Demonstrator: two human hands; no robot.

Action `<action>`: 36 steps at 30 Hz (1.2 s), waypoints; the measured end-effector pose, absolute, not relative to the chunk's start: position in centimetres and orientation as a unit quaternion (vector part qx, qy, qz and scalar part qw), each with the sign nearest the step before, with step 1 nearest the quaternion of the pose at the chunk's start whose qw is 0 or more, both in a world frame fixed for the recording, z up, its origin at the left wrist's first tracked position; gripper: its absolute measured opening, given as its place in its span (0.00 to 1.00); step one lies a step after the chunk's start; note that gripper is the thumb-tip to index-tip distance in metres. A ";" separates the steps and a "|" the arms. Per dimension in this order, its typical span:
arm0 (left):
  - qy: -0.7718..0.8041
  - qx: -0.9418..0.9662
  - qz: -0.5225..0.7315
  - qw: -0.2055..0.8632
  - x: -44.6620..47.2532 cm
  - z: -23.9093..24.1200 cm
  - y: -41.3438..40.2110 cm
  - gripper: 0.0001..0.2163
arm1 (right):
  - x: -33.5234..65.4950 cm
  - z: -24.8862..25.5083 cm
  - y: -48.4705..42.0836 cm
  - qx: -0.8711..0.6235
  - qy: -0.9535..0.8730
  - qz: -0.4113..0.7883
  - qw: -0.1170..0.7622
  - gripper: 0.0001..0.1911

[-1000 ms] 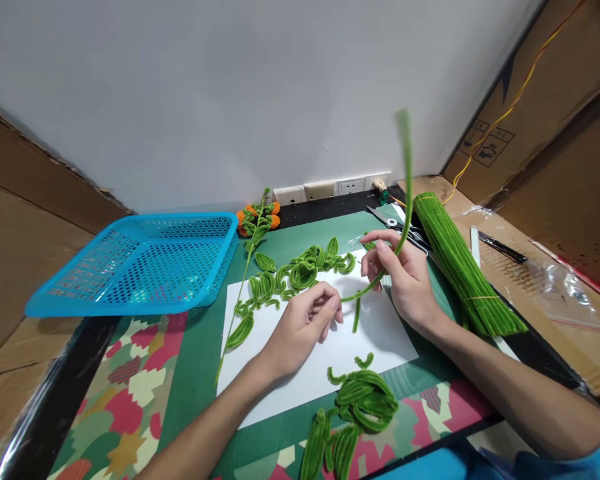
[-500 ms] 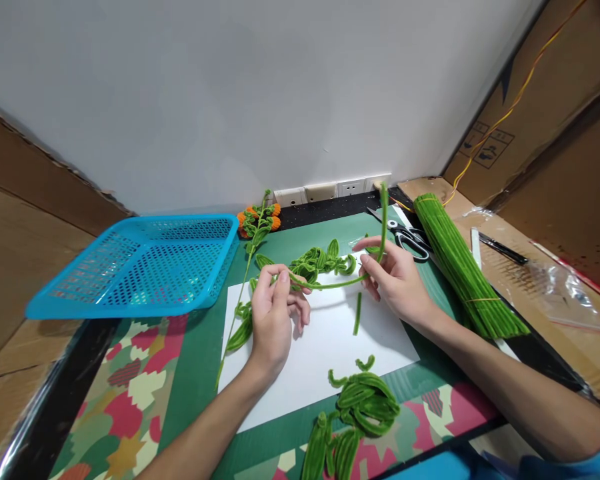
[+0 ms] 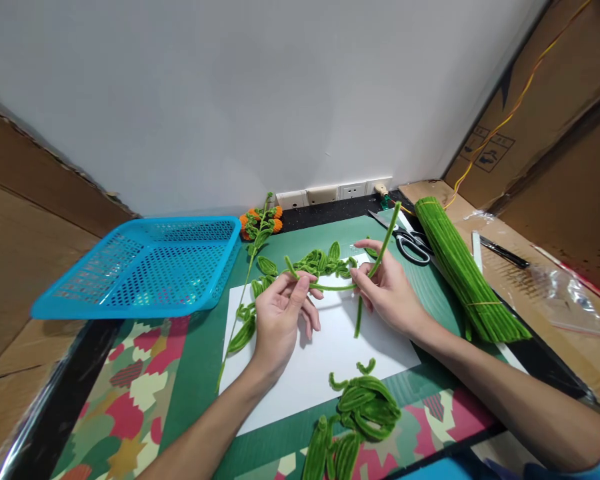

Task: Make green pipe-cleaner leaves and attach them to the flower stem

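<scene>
Between my two hands stretches a green pipe cleaner [image 3: 335, 288], held above a white sheet of paper [image 3: 280, 407]. My left hand [image 3: 285, 310] pinches it near one end, whose short tip sticks up past the fingers. Thumb and fingers of my right hand [image 3: 385, 283] grip it farther along, and a longer free end rises beyond them. A short cut piece of pipe cleaner [image 3: 359, 320] lies on the paper below the right hand. Behind the hands sits a pile of green pipe-cleaner leaves [image 3: 317, 261]. More looped leaves [image 3: 370, 407] lie at the near edge.
A blue mesh basket [image 3: 225, 267] stands at the left. An orange-flowered stem [image 3: 260, 230] lies beside it. On the right are black-handled scissors [image 3: 413, 248], a bundle of green pipe cleaners [image 3: 465, 267] and a black pen-like tool [image 3: 504, 252]. Wall sockets [image 3: 323, 195] line the back.
My left hand has slid along the pipe cleaner toward the right, so its short end now stands up above the fingers. The free end at my right hand now leans to the right.
</scene>
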State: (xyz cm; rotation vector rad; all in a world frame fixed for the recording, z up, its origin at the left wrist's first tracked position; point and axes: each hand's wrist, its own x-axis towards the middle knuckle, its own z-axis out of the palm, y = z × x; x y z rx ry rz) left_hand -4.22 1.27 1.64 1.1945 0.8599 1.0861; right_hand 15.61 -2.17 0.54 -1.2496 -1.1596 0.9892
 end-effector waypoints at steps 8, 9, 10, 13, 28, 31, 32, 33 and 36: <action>0.368 0.529 0.472 0.602 -4.2 1.8 1.0 0.13 | 15.7 1.0 -2.8 -0.614 -0.635 0.292 0.367 0.32; 0.368 0.533 0.470 0.600 -4.2 1.8 0.9 0.13 | 15.5 1.1 -2.9 -0.616 -0.650 0.277 0.347 0.31; 0.369 0.537 0.467 0.598 -4.3 1.8 0.8 0.13 | 15.3 1.2 -3.1 -0.617 -0.663 0.265 0.331 0.30; 0.375 0.553 0.453 0.590 -4.4 1.7 0.4 0.13 | 14.6 1.5 -3.6 -0.613 -0.680 0.258 0.308 0.29; 0.342 0.608 0.425 0.577 -5.0 1.6 -0.1 0.12 | 14.7 2.1 -4.5 -0.526 -0.737 0.253 0.340 0.24; 0.347 0.623 0.423 0.559 -5.1 1.6 -0.1 0.13 | 14.6 2.2 -4.4 -0.527 -0.744 0.245 0.330 0.22; 0.352 0.626 0.424 0.553 -5.2 1.6 -0.1 0.13 | 14.6 2.3 -4.4 -0.531 -0.747 0.240 0.320 0.22; 0.357 0.625 0.427 0.547 -5.2 1.6 -0.1 0.14 | 14.6 2.3 -4.3 -0.536 -0.750 0.232 0.310 0.22; 0.368 0.605 0.441 0.552 -5.1 1.8 -0.1 0.12 | 14.7 2.3 -4.2 -0.553 -0.761 0.197 0.275 0.24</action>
